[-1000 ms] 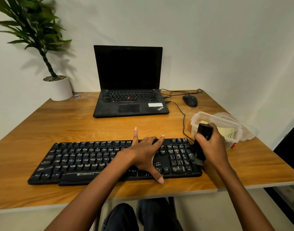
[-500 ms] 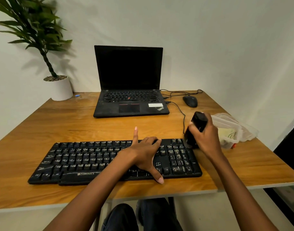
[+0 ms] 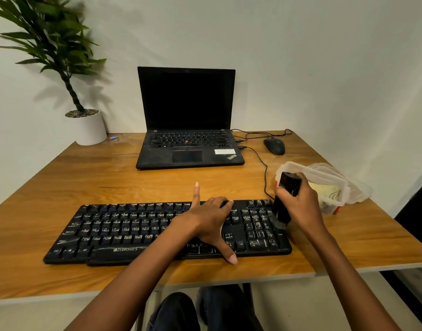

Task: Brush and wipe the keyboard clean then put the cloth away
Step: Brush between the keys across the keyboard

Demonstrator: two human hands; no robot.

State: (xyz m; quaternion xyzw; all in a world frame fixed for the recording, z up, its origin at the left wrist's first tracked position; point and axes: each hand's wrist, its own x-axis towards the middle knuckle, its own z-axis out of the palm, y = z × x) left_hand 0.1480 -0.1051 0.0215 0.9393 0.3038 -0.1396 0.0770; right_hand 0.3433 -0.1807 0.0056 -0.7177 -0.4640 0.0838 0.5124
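Black plastic keyboard runs left to right; your left hand splays across it, holding nothing. Your right hand grips the black upright brush, bristles on the right-end keys. Just beyond, what looks like the yellowish cloth lies in the clear plastic box.

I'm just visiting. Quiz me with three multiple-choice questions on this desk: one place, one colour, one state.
1. The mouse lies: A left of the laptop; B right of the laptop; C on the laptop.
2. The plant pot is: A red; B black; C white.
3. The right hand: A grips the brush; B lies flat, empty; C rests on the mouse.
Answers: B, it sits past the laptop's right edge; C, plain white pot; A, fingers curl round the brush's black body.
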